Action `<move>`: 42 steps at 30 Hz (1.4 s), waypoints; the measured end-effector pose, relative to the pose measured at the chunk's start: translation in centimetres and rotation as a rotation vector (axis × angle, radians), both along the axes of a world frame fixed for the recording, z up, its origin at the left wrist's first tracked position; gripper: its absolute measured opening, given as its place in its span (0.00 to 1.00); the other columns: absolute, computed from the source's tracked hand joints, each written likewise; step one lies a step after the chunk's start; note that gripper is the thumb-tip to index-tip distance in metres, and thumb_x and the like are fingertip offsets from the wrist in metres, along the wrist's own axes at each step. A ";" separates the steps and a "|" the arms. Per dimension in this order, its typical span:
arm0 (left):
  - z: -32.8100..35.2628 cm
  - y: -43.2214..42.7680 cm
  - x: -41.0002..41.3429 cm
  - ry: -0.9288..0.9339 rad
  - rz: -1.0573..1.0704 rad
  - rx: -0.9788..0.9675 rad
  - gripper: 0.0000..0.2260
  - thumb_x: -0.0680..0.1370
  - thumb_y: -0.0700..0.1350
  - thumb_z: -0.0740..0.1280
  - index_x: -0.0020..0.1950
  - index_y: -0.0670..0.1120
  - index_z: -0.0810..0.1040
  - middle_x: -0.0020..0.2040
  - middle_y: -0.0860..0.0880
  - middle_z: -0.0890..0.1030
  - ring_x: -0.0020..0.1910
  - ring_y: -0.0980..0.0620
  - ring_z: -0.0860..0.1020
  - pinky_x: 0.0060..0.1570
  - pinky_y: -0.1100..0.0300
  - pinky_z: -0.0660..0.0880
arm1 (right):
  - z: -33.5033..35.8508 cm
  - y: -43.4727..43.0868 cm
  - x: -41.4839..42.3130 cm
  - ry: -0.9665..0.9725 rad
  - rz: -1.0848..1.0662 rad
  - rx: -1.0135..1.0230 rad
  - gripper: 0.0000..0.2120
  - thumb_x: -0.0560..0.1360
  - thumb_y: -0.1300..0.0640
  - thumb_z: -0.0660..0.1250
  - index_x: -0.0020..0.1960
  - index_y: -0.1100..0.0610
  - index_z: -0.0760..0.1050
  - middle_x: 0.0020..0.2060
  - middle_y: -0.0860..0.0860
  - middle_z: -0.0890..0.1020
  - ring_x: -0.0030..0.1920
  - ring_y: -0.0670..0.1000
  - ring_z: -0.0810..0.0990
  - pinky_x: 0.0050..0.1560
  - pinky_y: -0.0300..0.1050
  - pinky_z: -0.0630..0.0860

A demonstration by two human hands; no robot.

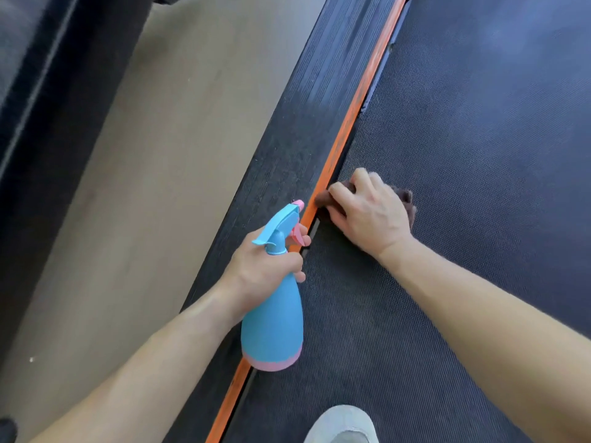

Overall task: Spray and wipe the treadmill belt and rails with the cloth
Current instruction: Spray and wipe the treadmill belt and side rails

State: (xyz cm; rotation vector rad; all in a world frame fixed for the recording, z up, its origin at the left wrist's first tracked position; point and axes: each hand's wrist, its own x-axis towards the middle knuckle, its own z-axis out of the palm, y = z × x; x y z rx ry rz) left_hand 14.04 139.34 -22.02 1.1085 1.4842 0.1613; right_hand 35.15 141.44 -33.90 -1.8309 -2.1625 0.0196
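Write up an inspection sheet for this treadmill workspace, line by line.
Surface: black textured treadmill belt, with a dark ribbed side rail and an orange edge strip along its left.
Job's things: blue plastic spray bottle with pink base held above the strip; dark brown cloth on the belt edge against the strip.
Clutter: nothing seen.
Grippers: left hand grips the bottle's neck, a finger at the pink trigger; right hand presses the cloth, fingers curled over it.
Cables: nothing seen.
Surroundings: tan floor left of the rail; grey shoe on the belt at the bottom edge.
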 end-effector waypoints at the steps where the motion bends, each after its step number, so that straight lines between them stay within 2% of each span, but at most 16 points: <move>1: 0.2 0.0 0.0 0.012 -0.009 -0.003 0.15 0.70 0.38 0.70 0.53 0.53 0.82 0.54 0.55 0.86 0.39 0.58 0.85 0.46 0.56 0.76 | 0.0 -1.4 -0.4 0.027 0.021 -0.017 0.12 0.78 0.48 0.64 0.51 0.57 0.75 0.44 0.60 0.72 0.42 0.59 0.72 0.36 0.55 0.74; 6: 0.4 0.2 0.2 0.013 0.029 0.026 0.15 0.72 0.35 0.69 0.52 0.52 0.83 0.54 0.52 0.86 0.40 0.59 0.85 0.46 0.60 0.78 | 0.1 -4.3 0.9 -0.055 0.508 -0.049 0.11 0.77 0.49 0.66 0.52 0.56 0.77 0.41 0.58 0.72 0.38 0.58 0.72 0.33 0.52 0.73; 8: 0.3 0.2 0.2 -0.004 0.014 0.021 0.14 0.71 0.38 0.70 0.52 0.53 0.83 0.56 0.53 0.85 0.42 0.58 0.86 0.48 0.58 0.78 | 0.0 -0.6 2.8 -0.067 0.364 -0.011 0.11 0.77 0.48 0.65 0.51 0.56 0.78 0.42 0.59 0.73 0.39 0.60 0.74 0.32 0.54 0.76; 11: 0.2 0.0 -0.2 -0.006 -0.042 0.035 0.18 0.66 0.42 0.68 0.53 0.56 0.82 0.56 0.56 0.84 0.45 0.56 0.86 0.51 0.55 0.77 | 0.8 5.9 5.5 -0.054 -0.052 0.003 0.15 0.78 0.46 0.64 0.54 0.58 0.76 0.49 0.63 0.73 0.47 0.64 0.76 0.37 0.58 0.78; 15: 0.4 0.1 -0.7 -0.017 -0.034 0.026 0.21 0.74 0.33 0.67 0.62 0.54 0.81 0.56 0.55 0.84 0.42 0.52 0.87 0.42 0.65 0.78 | 1.2 6.5 4.0 0.020 -0.235 -0.050 0.15 0.78 0.48 0.65 0.56 0.59 0.74 0.52 0.64 0.73 0.51 0.65 0.76 0.41 0.58 0.75; 17: 0.8 0.3 -0.4 -0.008 -0.028 0.005 0.20 0.74 0.35 0.67 0.58 0.56 0.81 0.56 0.54 0.85 0.40 0.49 0.87 0.42 0.65 0.77 | 1.0 2.6 1.7 0.053 -0.199 -0.032 0.13 0.77 0.48 0.64 0.53 0.57 0.76 0.48 0.62 0.73 0.46 0.63 0.75 0.38 0.56 0.75; 21: 0.7 0.6 0.6 0.002 0.010 -0.017 0.18 0.66 0.43 0.67 0.54 0.54 0.83 0.53 0.53 0.86 0.42 0.46 0.88 0.54 0.48 0.81 | 0.4 -5.5 -0.6 0.067 0.218 -0.069 0.09 0.76 0.51 0.65 0.51 0.56 0.78 0.42 0.58 0.72 0.39 0.59 0.72 0.35 0.54 0.74; 23: 0.4 0.7 0.9 0.000 0.025 -0.018 0.20 0.65 0.43 0.67 0.55 0.54 0.83 0.52 0.53 0.87 0.42 0.46 0.88 0.55 0.46 0.81 | 0.0 -4.7 0.6 0.000 0.356 -0.069 0.11 0.77 0.49 0.64 0.51 0.56 0.78 0.43 0.58 0.73 0.40 0.58 0.72 0.35 0.53 0.75; 25: 0.2 0.6 1.0 -0.029 0.028 -0.025 0.20 0.66 0.42 0.68 0.56 0.55 0.83 0.54 0.52 0.86 0.39 0.48 0.86 0.47 0.53 0.81 | -0.3 -1.8 1.7 -0.023 0.265 -0.016 0.13 0.77 0.48 0.63 0.51 0.56 0.78 0.44 0.59 0.73 0.41 0.60 0.74 0.35 0.55 0.76; 27: 0.1 0.5 0.7 -0.055 0.034 -0.033 0.19 0.67 0.39 0.68 0.56 0.53 0.83 0.55 0.52 0.86 0.38 0.50 0.85 0.39 0.63 0.78 | -0.2 1.7 2.6 -0.019 0.057 0.035 0.14 0.78 0.46 0.62 0.51 0.57 0.77 0.45 0.60 0.74 0.43 0.61 0.75 0.36 0.56 0.77; 31: 0.0 0.4 0.3 -0.054 0.019 -0.050 0.23 0.65 0.41 0.67 0.59 0.51 0.82 0.56 0.52 0.85 0.38 0.48 0.86 0.38 0.65 0.78 | 0.4 2.7 1.6 0.016 -0.166 0.026 0.14 0.77 0.47 0.63 0.51 0.58 0.76 0.45 0.60 0.74 0.44 0.62 0.75 0.35 0.54 0.76; 33: 0.1 0.5 0.5 -0.056 0.042 -0.068 0.24 0.64 0.41 0.66 0.60 0.50 0.82 0.56 0.49 0.85 0.38 0.48 0.85 0.39 0.63 0.80 | 0.4 -0.7 -0.3 0.059 -0.131 0.001 0.11 0.77 0.49 0.64 0.50 0.57 0.78 0.44 0.59 0.73 0.42 0.60 0.74 0.35 0.53 0.74; 36: 0.3 0.7 1.2 -0.006 0.017 -0.086 0.22 0.64 0.43 0.67 0.56 0.53 0.84 0.53 0.48 0.87 0.42 0.49 0.88 0.46 0.56 0.81 | 0.2 -6.0 -1.5 0.074 0.217 -0.048 0.09 0.76 0.52 0.65 0.50 0.57 0.78 0.42 0.58 0.72 0.39 0.58 0.72 0.34 0.53 0.73; 38: 0.3 0.7 1.5 -0.003 0.012 -0.073 0.20 0.64 0.43 0.67 0.55 0.53 0.84 0.54 0.49 0.87 0.43 0.49 0.88 0.47 0.54 0.80 | -0.2 -5.0 0.1 0.006 0.385 -0.037 0.11 0.76 0.50 0.64 0.51 0.56 0.77 0.42 0.58 0.73 0.38 0.58 0.72 0.33 0.51 0.72; 40: 0.2 0.7 1.7 -0.019 -0.013 -0.049 0.17 0.67 0.41 0.68 0.55 0.53 0.83 0.55 0.51 0.86 0.42 0.50 0.88 0.42 0.61 0.78 | -0.4 -1.8 1.5 -0.031 0.315 0.026 0.12 0.77 0.48 0.63 0.51 0.56 0.77 0.42 0.58 0.74 0.39 0.59 0.73 0.33 0.52 0.74; 42: 0.1 0.7 1.6 -0.044 -0.023 -0.036 0.18 0.72 0.36 0.69 0.57 0.54 0.83 0.57 0.54 0.85 0.40 0.50 0.87 0.38 0.67 0.76 | -0.3 1.8 2.2 -0.018 0.106 0.077 0.13 0.77 0.47 0.63 0.50 0.56 0.78 0.43 0.59 0.74 0.40 0.60 0.74 0.32 0.54 0.75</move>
